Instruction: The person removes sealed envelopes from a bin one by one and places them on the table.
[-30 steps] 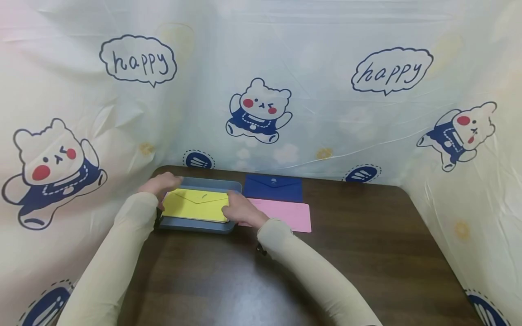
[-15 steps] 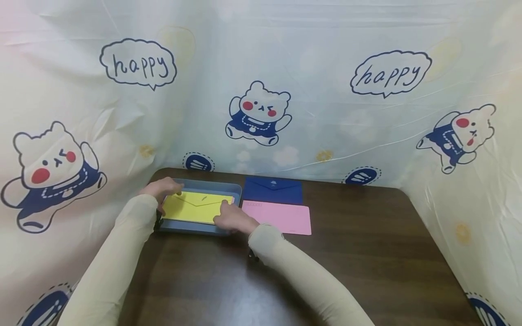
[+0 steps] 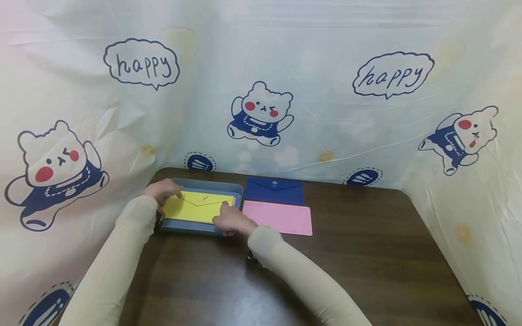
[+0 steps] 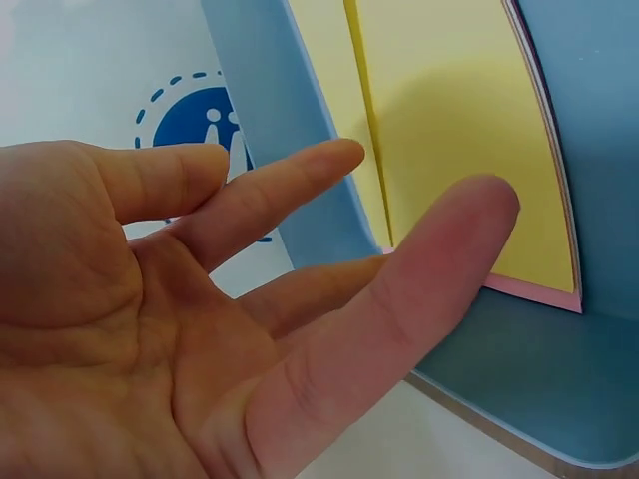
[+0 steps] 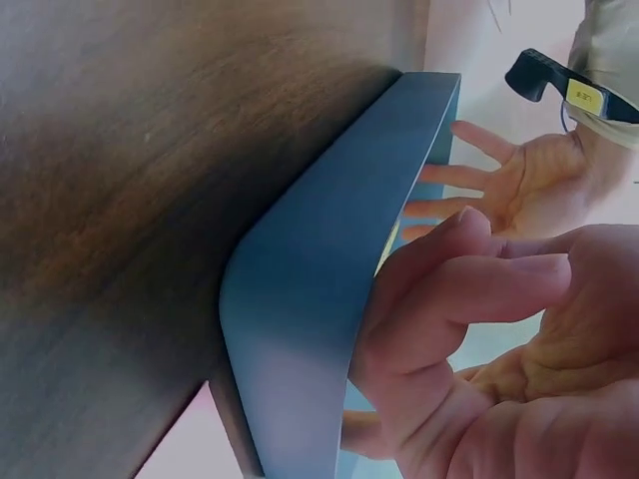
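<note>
A yellow envelope [image 3: 200,209] lies flap side up in a blue-grey tray [image 3: 210,184], on top of other sheets. A pink edge [image 4: 534,291] shows beneath it in the left wrist view. My left hand [image 3: 160,192] is at the tray's left end, fingers mostly straight, thumb and fingertips over the envelope's end. My right hand [image 3: 235,220] is at the tray's front right corner, its index fingertip at the envelope's right end. Seen from the right wrist, the other fingers [image 5: 499,284] bend loosely over the tray wall with nothing between them.
To the tray's right lie a blue envelope [image 3: 274,190] and, in front of it, a pink envelope [image 3: 277,218]. The dark wooden table [image 3: 346,244] extends to the right and front. A printed curtain [image 3: 318,90] surrounds its back and sides.
My right hand has moved a little left and toward me along the yellow envelope's right end, uncovering that corner and more of the pink envelope. The left hand has barely moved.
</note>
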`<state>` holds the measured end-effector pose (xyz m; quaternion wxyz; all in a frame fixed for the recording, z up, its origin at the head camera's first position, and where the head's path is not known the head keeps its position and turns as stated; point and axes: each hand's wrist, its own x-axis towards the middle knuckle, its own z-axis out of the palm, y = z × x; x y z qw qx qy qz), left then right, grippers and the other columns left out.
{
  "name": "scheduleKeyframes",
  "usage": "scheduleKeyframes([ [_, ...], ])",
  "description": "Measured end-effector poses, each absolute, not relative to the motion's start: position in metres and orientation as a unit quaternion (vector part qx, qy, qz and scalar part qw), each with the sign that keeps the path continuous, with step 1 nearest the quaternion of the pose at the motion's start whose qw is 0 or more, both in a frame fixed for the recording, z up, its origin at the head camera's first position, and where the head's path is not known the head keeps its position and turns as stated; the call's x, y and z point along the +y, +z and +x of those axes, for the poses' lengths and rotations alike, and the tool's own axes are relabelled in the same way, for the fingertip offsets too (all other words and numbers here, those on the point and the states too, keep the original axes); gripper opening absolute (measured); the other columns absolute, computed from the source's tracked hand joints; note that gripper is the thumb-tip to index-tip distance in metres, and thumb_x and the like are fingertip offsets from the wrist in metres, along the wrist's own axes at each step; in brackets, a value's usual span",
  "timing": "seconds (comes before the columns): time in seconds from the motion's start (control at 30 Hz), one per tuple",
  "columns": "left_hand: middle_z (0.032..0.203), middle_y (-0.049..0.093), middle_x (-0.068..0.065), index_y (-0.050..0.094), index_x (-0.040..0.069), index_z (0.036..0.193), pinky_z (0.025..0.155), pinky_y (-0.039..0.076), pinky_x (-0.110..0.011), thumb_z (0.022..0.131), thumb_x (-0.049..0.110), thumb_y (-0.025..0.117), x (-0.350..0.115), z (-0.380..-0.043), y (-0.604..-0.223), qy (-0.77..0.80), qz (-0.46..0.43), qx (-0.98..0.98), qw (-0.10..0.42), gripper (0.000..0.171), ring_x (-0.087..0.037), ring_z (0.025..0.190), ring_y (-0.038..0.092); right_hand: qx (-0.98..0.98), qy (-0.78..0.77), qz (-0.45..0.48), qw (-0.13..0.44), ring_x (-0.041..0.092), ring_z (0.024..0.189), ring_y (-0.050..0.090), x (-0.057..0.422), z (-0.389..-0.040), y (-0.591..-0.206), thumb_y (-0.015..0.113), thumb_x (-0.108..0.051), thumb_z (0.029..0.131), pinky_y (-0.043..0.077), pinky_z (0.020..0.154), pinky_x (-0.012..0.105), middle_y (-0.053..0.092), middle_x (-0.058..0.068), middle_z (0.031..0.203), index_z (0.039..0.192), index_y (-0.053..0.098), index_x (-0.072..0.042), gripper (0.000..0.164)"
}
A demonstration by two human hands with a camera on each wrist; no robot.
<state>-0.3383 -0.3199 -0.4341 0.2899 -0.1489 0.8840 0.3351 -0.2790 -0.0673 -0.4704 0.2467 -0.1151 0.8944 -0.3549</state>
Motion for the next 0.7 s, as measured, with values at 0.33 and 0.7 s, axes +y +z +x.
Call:
scheduleKeyframes([
  [0.33,0.151,0.027,-0.048,0.048,-0.011,0.148,0.071,0.063,-0.044,0.108,0.031,0.047,-0.321,-0.334,-0.435,0.319,-0.162,0.889,0.285,0.058,-0.057,0.129,0.047,0.880,-0.386,-0.121,0.249,0.018,0.047,0.056,-0.065,-0.279,-0.469,0.060,-0.017,0.102,0.049,0.046,0.032,0.060,0.012,0.071,0.137,0.048,0.003,0.042],
  [0.7,0.136,0.044,-0.038,0.042,-0.010,0.147,0.067,0.063,-0.040,0.107,0.035,0.052,-0.308,-0.333,-0.430,0.266,-0.177,0.912,0.258,0.062,-0.052,0.119,0.055,0.888,-0.398,-0.089,0.211,0.019,0.047,0.055,-0.060,-0.284,-0.468,0.062,-0.017,0.101,0.061,0.059,0.042,0.062,0.013,0.079,0.152,0.036,0.005,0.061],
])
